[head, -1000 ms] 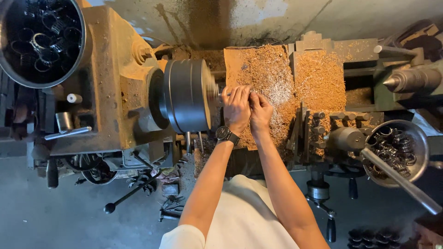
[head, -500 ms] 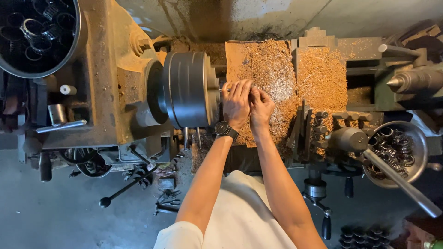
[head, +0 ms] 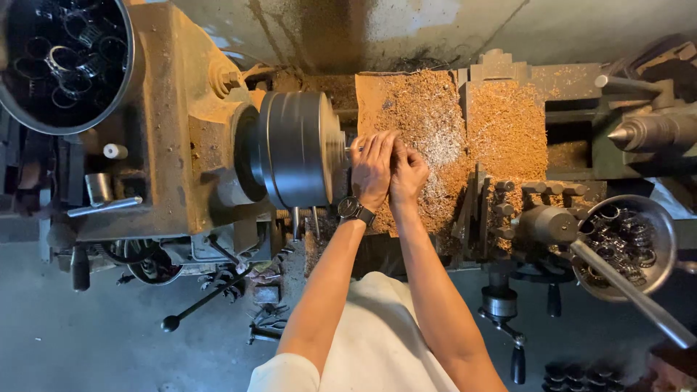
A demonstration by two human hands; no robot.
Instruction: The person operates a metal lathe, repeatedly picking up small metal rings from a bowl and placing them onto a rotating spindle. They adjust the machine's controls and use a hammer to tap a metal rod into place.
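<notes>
I stand at an old lathe. My left hand [head: 372,168], with a dark wristwatch, lies flat just right of the big round steel chuck [head: 294,149], fingers together over something I cannot see. My right hand [head: 408,173] is pressed against it, fingers curled. A small metal part seems to stick out of the chuck face under my left fingers, mostly hidden. Both hands hover over the bed heaped with golden metal shavings [head: 501,123].
A dark round bowl of metal rings [head: 62,58] sits on the headstock at top left. A second bowl of rings [head: 628,239] stands at right beside the tool post [head: 544,218] and a long lever [head: 632,294]. The tailstock point [head: 624,134] faces left.
The view has drifted slightly; my two hands stay together at the chuck face with only small finger movements.
</notes>
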